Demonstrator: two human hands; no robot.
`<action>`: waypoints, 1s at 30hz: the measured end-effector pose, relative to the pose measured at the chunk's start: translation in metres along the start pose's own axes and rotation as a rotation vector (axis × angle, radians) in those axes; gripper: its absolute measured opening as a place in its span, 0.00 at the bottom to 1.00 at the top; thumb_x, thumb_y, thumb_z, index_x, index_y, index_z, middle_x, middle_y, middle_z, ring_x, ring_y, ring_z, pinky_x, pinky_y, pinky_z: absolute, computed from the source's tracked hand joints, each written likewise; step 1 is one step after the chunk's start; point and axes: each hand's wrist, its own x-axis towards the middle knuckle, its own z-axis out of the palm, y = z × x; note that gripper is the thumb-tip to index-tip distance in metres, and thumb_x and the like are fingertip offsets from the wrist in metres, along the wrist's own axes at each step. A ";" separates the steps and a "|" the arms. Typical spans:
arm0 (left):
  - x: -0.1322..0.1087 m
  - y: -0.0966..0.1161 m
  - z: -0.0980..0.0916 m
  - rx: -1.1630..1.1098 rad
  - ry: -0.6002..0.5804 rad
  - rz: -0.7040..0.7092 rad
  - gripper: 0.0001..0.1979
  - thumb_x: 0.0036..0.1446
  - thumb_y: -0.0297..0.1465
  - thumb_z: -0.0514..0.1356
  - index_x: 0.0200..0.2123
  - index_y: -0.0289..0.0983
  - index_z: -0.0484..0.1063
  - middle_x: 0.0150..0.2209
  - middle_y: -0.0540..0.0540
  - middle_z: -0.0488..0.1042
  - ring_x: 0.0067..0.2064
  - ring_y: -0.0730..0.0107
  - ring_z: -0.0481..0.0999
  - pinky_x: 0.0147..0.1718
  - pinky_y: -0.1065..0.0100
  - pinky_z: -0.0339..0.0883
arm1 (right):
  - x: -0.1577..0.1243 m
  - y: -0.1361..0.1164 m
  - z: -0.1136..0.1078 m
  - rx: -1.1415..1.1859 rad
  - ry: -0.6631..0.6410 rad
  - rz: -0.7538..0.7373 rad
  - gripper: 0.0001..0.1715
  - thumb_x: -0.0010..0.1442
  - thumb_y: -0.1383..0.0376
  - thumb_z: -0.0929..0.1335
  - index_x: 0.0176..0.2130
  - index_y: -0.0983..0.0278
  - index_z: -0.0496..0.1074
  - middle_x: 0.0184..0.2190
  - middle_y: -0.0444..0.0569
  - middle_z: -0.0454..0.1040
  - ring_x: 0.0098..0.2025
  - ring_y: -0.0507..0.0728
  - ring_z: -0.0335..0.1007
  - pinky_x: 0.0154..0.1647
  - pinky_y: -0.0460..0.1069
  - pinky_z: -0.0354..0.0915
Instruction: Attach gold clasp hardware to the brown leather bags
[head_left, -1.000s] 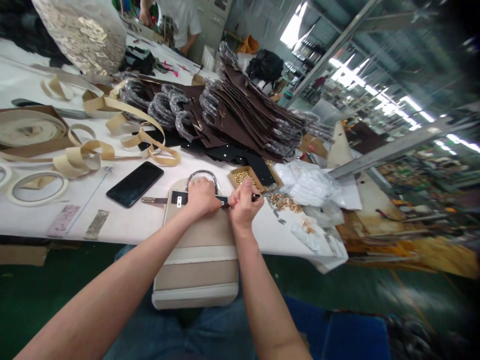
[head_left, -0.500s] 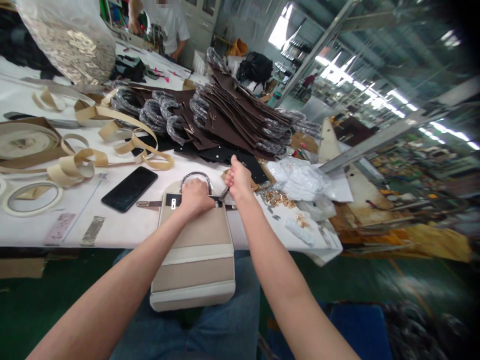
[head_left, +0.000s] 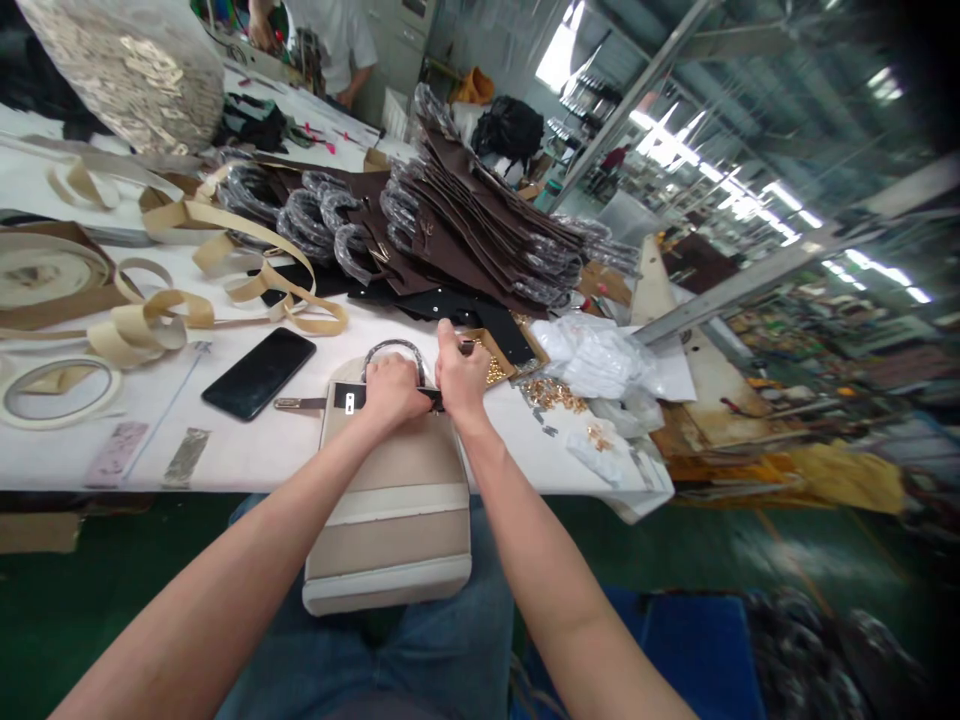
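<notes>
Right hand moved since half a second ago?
Yes. The right hand came back from the hardware box toward the beige bag, onto its dark strap beside the left hand.

Bare forearms, no sleeves, blue jeans (head_left: 442,640)

The bag (head_left: 390,500) is beige, banded twice in off-white. The strap (head_left: 349,400) across its top is black with a pale metal plate. At nine o'clock from it a glossy black phone (head_left: 259,372) lies on the white bench (head_left: 247,450). Dark brown panels (head_left: 480,230) lie at twelve o'clock, tan strips (head_left: 225,225) at ten, and gold fittings (head_left: 555,397) at two.
</notes>
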 end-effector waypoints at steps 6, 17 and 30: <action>0.002 -0.003 -0.007 0.011 -0.072 0.005 0.15 0.58 0.40 0.70 0.46 0.40 0.84 0.57 0.33 0.80 0.63 0.39 0.78 0.63 0.50 0.70 | -0.038 -0.001 -0.008 0.015 0.137 -0.192 0.39 0.71 0.36 0.74 0.25 0.56 0.61 0.20 0.41 0.63 0.24 0.53 0.61 0.22 0.48 0.59; 0.001 -0.001 -0.007 -0.003 -0.033 -0.008 0.12 0.56 0.37 0.70 0.43 0.41 0.85 0.55 0.35 0.81 0.61 0.39 0.78 0.62 0.49 0.70 | -0.046 -0.009 -0.015 -0.003 0.116 -0.265 0.40 0.75 0.36 0.70 0.23 0.57 0.62 0.18 0.42 0.61 0.21 0.53 0.60 0.22 0.50 0.59; -0.004 0.001 -0.008 -0.002 -0.029 -0.004 0.14 0.58 0.37 0.70 0.47 0.40 0.83 0.55 0.34 0.80 0.62 0.39 0.77 0.63 0.49 0.68 | -0.039 0.004 -0.009 -0.042 0.114 -0.255 0.40 0.74 0.36 0.71 0.23 0.57 0.62 0.19 0.42 0.63 0.22 0.53 0.60 0.22 0.50 0.59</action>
